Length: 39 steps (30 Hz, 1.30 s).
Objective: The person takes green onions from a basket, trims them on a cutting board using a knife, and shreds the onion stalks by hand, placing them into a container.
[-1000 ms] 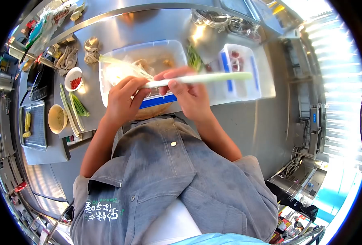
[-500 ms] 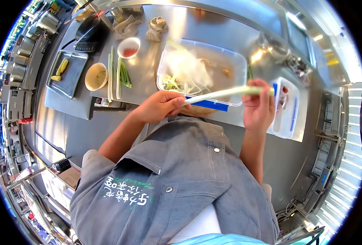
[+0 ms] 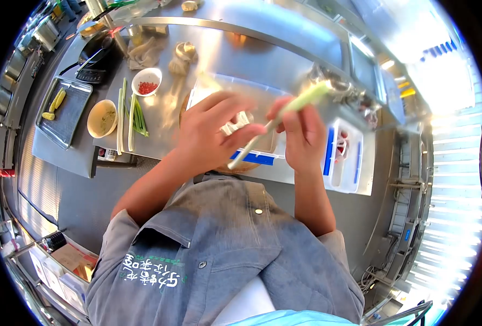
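Observation:
A pale green-white scallion stalk [image 3: 310, 98] slants across the front of my body, its thick end up and to the right. My right hand [image 3: 304, 138] grips it around its upper part. My left hand [image 3: 208, 133], somewhat blurred, is raised beside the lower part with its fingers apart; the thumb is near the stalk, and whether it touches I cannot tell. Behind and below both hands stands a clear plastic tub [image 3: 261, 158] with a blue front edge. White shreds [image 3: 234, 126] inside it are partly hidden by my left hand.
Left on the steel counter are scallion stalks [image 3: 122, 122], green lengths [image 3: 139, 120], a beige bowl [image 3: 95, 130], a white bowl of red pieces [image 3: 138, 77] and a dark tray [image 3: 76, 117]. Cloths [image 3: 185, 52] lie behind. A white container [image 3: 352, 176] stands at right.
My left hand has let go of the stalk's lower end and opened above the tub. The stalk has tilted steeper in my right hand, which has moved left. The view has shifted.

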Motion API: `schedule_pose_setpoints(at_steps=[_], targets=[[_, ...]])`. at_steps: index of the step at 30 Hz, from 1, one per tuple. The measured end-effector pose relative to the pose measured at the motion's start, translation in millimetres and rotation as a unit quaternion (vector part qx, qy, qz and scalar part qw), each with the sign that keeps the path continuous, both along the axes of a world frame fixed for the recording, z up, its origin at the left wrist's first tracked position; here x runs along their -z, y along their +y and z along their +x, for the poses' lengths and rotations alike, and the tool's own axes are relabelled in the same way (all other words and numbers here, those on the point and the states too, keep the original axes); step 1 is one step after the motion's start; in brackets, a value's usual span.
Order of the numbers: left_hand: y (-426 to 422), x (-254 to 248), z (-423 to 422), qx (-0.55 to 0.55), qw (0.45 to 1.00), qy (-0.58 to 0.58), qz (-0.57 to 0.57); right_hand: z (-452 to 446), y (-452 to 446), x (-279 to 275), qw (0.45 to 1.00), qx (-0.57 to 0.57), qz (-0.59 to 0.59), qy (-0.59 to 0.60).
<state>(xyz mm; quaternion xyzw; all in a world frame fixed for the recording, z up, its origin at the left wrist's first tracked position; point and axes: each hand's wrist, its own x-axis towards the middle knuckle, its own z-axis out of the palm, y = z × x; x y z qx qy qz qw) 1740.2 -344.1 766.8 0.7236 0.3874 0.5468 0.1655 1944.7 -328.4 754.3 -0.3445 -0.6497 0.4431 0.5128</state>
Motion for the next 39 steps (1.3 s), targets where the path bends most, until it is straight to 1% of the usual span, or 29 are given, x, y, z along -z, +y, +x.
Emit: schedule_pose_setpoints(at_steps=[1,2,3,4,5,9,10,11,12,14,15,18,20,21,22,24,26,27,28,30,31,32,33,34,35,36,37,38,39], targets=[[10.5,-4.6,10.1,-0.042,0.997,0.008,0.057,-2.1,3.3,0.4,1.000,-0.013,0.020,-0.002],[14.6,-8.2,15.6,-0.049,0.997,0.005,0.062,-3.4,5.9,-0.9,0.999,-0.025,0.038,-0.003],[17.6,-11.2,19.3,-0.057,0.995,0.016,0.075,-3.3,7.9,-6.7,0.994,-0.036,0.087,-0.054],[21.0,-12.4,21.4,-0.064,0.994,0.029,0.087,-4.2,7.8,-11.7,0.994,-0.040,0.090,-0.056],[29.1,-5.5,22.4,-0.079,0.987,0.028,0.140,-5.0,5.3,-15.3,0.992,-0.036,0.091,-0.076],[36.6,4.9,20.4,-0.084,0.982,0.014,0.169,0.4,5.5,-22.9,0.985,-0.052,0.065,-0.153],[39.4,7.8,20.3,-0.072,0.987,0.003,0.144,1.5,3.6,-25.9,0.979,-0.062,0.062,-0.184],[41.4,9.0,20.3,-0.061,0.991,-0.009,0.121,-1.6,2.1,-25.1,0.988,-0.068,0.022,-0.137],[41.7,9.6,20.0,-0.060,0.991,-0.010,0.121,-0.2,3.2,-22.6,0.988,-0.067,0.022,-0.137],[40.9,11.5,17.3,-0.012,0.988,-0.134,-0.072,2.5,5.0,-12.2,0.986,-0.145,-0.084,-0.021],[40.3,12.7,15.4,-0.012,0.988,-0.134,-0.075,2.5,4.1,-8.6,0.985,-0.146,-0.086,-0.021],[38.9,16.3,9.7,0.054,0.944,-0.289,-0.150,-0.1,0.6,0.7,0.978,-0.157,-0.138,-0.015],[36.0,31.0,10.1,0.066,0.948,-0.277,-0.142,-4.0,-0.9,6.5,0.973,-0.168,-0.160,0.000],[35.8,36.1,10.5,0.014,0.979,-0.194,-0.064,-4.6,-1.0,9.9,0.972,-0.170,-0.164,0.001],[35.8,39.3,9.7,-0.038,0.993,-0.108,0.014,-4.9,-0.8,14.1,0.970,-0.170,-0.172,-0.021],[37.5,44.5,4.9,-0.046,0.994,-0.103,-0.017,-5.4,-0.7,21.2,0.967,-0.173,-0.183,-0.043],[43.4,59.4,1.7,-0.007,0.979,-0.153,-0.134,-4.9,1.0,27.7,0.960,-0.175,-0.218,-0.011],[49.3,71.1,-0.6,-0.011,0.979,-0.152,-0.138,-2.0,3.9,34.2,0.955,-0.171,-0.244,-0.007],[58.1,88.0,-3.0,-0.029,0.984,-0.102,-0.139,-0.1,4.4,34.4,0.953,-0.175,-0.247,-0.005],[70.1,131.9,-10.9,-0.071,0.987,0.000,-0.144,2.9,7.1,34.9,0.960,-0.081,-0.265,-0.046],[70.4,160.1,-14.8,-0.097,0.980,0.158,-0.076,5.6,13.3,39.9,0.974,-0.040,-0.215,-0.051],[56.2,153.6,-16.9,-0.083,0.978,0.164,-0.104,4.8,22.4,48.8,0.985,-0.006,-0.168,-0.048],[51.0,153.3,-16.6,-0.045,0.976,0.142,-0.157,5.2,33.0,49.4,0.987,0.027,-0.160,-0.016],[41.6,134.6,-16.2,-0.038,0.948,0.222,-0.225,7.9,44.5,43.7,0.986,0.069,-0.148,0.010],[32.7,118.1,-15.8,-0.036,0.927,0.231,-0.294,8.1,56.1,39.1,0.985,0.093,-0.137,0.051],[27.0,133.9,-11.8,-0.035,0.966,0.143,-0.214,6.0,66.6,36.3,0.981,0.121,-0.124,0.089],[21.1,139.5,-5.2,0.015,0.969,0.019,-0.246,0.0,74.3,36.4,0.981,0.116,-0.125,0.091],[13.4,144.0,-0.8,0.063,0.955,-0.106,-0.272,-7.8,82.1,37.3,0.976,0.107,-0.128,0.143],[0.7,136.3,0.4,0.056,0.955,-0.104,-0.273,-16.4,88.6,39.6,0.967,0.098,-0.132,0.194]])
